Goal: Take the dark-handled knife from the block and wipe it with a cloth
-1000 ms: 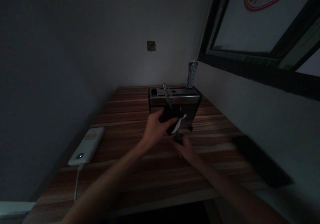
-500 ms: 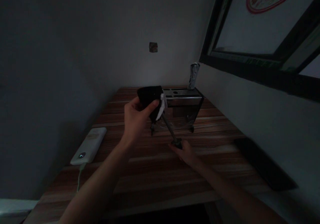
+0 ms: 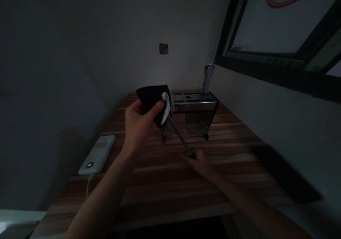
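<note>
Above a dim desk (image 3: 165, 193), the left hand (image 3: 137, 123) clasps a black piece (image 3: 151, 95), perhaps cloth; the right hand (image 3: 199, 163) grips a rod (image 3: 177, 130).

white wad (image 3: 167, 107); striped brown tabletop (image 3: 160, 193)

Wide wooden table (image 3: 160, 189), red-brown with dark and pale wavy stripes; pale strip along front edge; white flat box with rounded corners (image 3: 99, 153) lying on left side, small round screen glowing near its front end; thin pale cord (image 3: 88, 187) coming out of that end, running toward front edge; shiny silver-and-black metal stand, box-shaped (image 3: 195, 106), toward far end, on dark little feet, long slots in top; long flat black thing (image 3: 286, 173) at right edge, blurry, too dark to tell if all of it rests on table.
</note>
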{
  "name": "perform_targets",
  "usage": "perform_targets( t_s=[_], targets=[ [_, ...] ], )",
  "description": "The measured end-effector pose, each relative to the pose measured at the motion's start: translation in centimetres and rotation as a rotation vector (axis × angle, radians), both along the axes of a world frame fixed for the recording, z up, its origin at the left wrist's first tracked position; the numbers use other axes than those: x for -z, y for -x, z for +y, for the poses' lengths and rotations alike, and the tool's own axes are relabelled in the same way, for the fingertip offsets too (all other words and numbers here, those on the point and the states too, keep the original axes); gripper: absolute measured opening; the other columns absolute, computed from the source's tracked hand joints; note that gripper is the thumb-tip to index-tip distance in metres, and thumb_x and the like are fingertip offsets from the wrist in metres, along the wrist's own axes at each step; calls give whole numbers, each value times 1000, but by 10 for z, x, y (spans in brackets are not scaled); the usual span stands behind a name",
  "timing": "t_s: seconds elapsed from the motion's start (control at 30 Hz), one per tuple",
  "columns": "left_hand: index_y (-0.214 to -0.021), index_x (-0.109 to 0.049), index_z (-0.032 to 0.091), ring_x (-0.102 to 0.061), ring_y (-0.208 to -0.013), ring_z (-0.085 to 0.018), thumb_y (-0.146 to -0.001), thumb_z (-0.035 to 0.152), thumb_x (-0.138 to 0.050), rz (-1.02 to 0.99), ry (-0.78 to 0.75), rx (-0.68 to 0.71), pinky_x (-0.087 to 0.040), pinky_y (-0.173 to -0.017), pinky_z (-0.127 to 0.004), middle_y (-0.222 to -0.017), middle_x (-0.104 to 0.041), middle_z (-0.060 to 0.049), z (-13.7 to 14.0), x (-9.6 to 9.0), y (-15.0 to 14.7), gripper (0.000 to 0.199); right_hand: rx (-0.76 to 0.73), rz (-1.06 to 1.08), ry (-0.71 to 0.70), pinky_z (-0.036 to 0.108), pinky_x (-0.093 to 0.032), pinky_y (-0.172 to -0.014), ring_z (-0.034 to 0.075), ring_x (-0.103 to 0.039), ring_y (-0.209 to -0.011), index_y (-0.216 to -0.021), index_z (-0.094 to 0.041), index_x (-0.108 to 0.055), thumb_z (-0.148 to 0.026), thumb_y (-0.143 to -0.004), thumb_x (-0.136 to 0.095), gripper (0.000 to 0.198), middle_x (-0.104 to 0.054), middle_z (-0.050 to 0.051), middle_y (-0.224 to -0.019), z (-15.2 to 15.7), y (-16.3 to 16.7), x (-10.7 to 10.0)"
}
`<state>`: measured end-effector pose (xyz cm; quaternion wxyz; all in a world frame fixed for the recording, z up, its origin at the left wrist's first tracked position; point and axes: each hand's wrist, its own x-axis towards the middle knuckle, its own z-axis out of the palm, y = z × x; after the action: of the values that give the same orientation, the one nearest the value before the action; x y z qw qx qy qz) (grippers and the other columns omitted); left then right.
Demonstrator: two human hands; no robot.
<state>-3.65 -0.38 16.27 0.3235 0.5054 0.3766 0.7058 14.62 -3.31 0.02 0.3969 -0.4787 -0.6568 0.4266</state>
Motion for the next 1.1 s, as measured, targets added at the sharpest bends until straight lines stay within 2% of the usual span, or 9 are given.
perform_targets(
  t_s=[0.17, 0.6, 0.9, 1.1],
  targets=[
    [-80, -68, 15, -66, -71, -16, -60, 36, -75, 13, -13, 19, -52, -63, -24, -78, -70, -3, 1, 2, -2, 30, 31, 15, -32, 21, -33, -46, 10, -41, -48, -54, -19, -47, -43, -74, -60, 33, -42, -4, -50, 1, 1, -1],
    [-80, -67, 14, -65, -71, -16, -60, 41, -74, 59, 31, 34, -51, -62, -24, -77, -70, -3, -1, 5, -8, 33, 58, 42, 3, 21, -34, -44, 11, -44, -49, -57, -18, -51, -46, -73, -60, 33, -44, -3, -49, 0, 1, 0],
    [-76, -66, 14, -63, -69, -15, -60, 34, -73, 129, 129, 155, -50, -61, -23, -75, -69, -2, -13, 17, -34, 26, 81, 73, 72, 20, -26, -33, 7, -34, -34, -55, -20, -46, -52, -73, -59, 39, -36, -7, -40, -3, -1, -1],
    [-83, -67, 14, -62, -72, -16, -64, 34, -71, 223, 164, 213, -49, -61, -23, -79, -69, -3, -11, 37, -46, 28, 100, 179, 177, 19, -23, -28, 6, -30, -28, -60, -20, -45, -55, -69, -61, 40, -36, -9, -39, -2, -2, 3]
  ],
)
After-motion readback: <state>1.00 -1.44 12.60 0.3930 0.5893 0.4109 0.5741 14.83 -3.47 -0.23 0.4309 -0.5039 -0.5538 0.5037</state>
